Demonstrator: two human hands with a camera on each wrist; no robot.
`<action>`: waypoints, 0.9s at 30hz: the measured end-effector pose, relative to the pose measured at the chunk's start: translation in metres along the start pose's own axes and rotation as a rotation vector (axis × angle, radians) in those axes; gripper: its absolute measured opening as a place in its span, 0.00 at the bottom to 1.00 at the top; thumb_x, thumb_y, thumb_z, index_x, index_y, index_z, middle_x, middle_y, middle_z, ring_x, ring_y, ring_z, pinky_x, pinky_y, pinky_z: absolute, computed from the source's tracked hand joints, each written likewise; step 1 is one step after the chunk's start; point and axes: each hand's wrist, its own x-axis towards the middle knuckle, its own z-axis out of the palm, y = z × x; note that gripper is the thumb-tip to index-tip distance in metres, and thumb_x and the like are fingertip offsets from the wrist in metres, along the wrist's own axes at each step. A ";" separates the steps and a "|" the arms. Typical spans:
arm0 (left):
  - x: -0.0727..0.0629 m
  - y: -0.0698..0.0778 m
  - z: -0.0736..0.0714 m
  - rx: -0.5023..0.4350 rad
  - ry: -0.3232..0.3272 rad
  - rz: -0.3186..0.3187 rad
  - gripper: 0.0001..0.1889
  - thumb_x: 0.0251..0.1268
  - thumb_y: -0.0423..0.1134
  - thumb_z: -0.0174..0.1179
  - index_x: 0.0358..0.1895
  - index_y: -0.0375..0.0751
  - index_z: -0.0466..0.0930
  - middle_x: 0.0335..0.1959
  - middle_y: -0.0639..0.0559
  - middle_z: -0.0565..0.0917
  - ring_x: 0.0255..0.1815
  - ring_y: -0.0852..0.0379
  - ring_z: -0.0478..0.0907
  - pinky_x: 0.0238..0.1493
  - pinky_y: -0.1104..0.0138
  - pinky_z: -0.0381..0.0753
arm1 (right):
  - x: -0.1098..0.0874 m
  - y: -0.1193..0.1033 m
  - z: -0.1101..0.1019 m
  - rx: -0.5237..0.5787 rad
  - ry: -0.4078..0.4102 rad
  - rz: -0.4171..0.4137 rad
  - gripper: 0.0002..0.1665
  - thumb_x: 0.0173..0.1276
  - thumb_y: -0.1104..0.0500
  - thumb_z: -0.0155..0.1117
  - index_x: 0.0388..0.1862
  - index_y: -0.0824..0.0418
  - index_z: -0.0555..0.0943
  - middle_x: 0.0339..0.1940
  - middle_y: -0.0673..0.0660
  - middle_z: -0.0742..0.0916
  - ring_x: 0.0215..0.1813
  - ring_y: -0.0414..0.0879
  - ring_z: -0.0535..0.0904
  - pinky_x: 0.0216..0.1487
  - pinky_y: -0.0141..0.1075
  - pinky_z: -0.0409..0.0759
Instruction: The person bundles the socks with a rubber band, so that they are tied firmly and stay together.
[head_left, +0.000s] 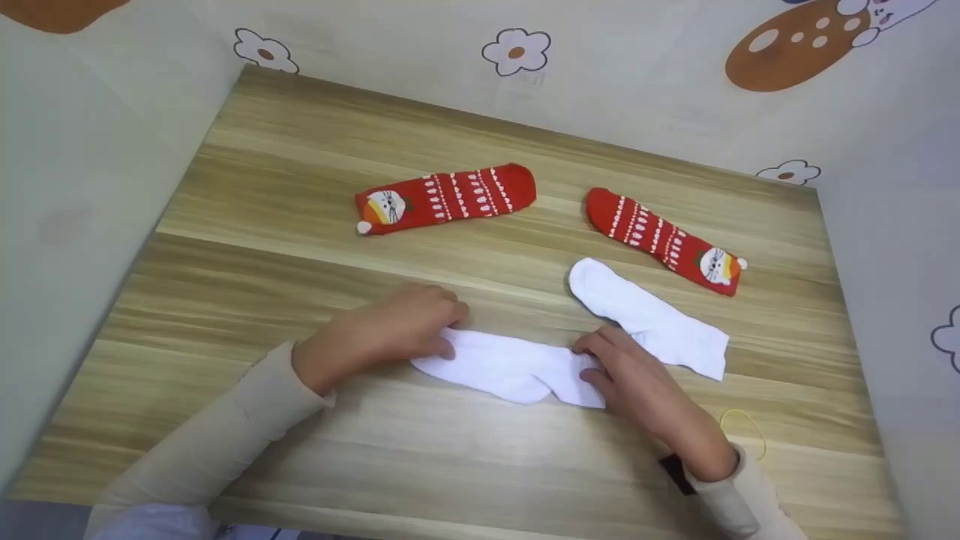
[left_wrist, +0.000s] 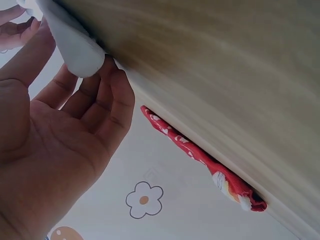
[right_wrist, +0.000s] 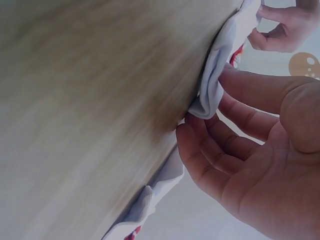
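A white sock (head_left: 495,365) lies lengthwise on the table between the two hands, with a fold near its heel. My left hand (head_left: 409,322) pinches its toe end; in the left wrist view the thumb is on one side of the sock's tip (left_wrist: 85,57) and the fingers on the other. At the cuff end, my right hand (head_left: 637,382) holds the sock's opening (right_wrist: 207,102) between thumb and fingers. Just beyond the right hand, a second white sock (head_left: 652,319) lies flat and slanted, its toe toward the upper left.
Two red patterned socks lie farther back, one red sock (head_left: 450,196) left of centre and another red sock (head_left: 664,240) to the right, each with an animal face. A thin yellow loop (head_left: 750,431) is beside the right wrist. Walls with flower prints border the wooden table (head_left: 300,172).
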 end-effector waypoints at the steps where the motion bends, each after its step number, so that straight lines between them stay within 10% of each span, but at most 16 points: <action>1: 0.001 0.000 0.000 -0.007 -0.001 -0.001 0.17 0.64 0.49 0.72 0.52 0.46 0.85 0.43 0.52 0.86 0.46 0.53 0.81 0.50 0.59 0.80 | 0.000 0.001 0.000 -0.003 0.006 -0.008 0.17 0.67 0.65 0.73 0.53 0.57 0.83 0.50 0.52 0.85 0.50 0.44 0.79 0.55 0.44 0.82; 7: 0.008 0.003 0.003 -0.047 0.019 -0.024 0.21 0.68 0.63 0.63 0.48 0.50 0.85 0.33 0.57 0.83 0.37 0.57 0.79 0.43 0.63 0.77 | -0.004 0.003 0.000 0.027 0.023 -0.009 0.15 0.69 0.59 0.73 0.53 0.55 0.83 0.49 0.50 0.85 0.47 0.42 0.79 0.52 0.42 0.82; 16: 0.022 0.009 -0.002 -0.075 0.021 -0.056 0.32 0.81 0.61 0.43 0.75 0.44 0.69 0.69 0.46 0.80 0.71 0.46 0.76 0.75 0.48 0.71 | -0.015 0.012 -0.006 0.094 0.109 0.070 0.13 0.73 0.52 0.69 0.53 0.54 0.83 0.46 0.48 0.87 0.49 0.41 0.80 0.56 0.45 0.82; 27: 0.054 0.013 -0.011 -0.032 0.066 0.033 0.21 0.75 0.55 0.60 0.59 0.45 0.73 0.35 0.52 0.81 0.38 0.53 0.80 0.42 0.61 0.79 | -0.039 0.036 -0.015 0.118 0.246 0.257 0.24 0.70 0.53 0.73 0.60 0.61 0.80 0.52 0.57 0.87 0.55 0.51 0.81 0.58 0.52 0.80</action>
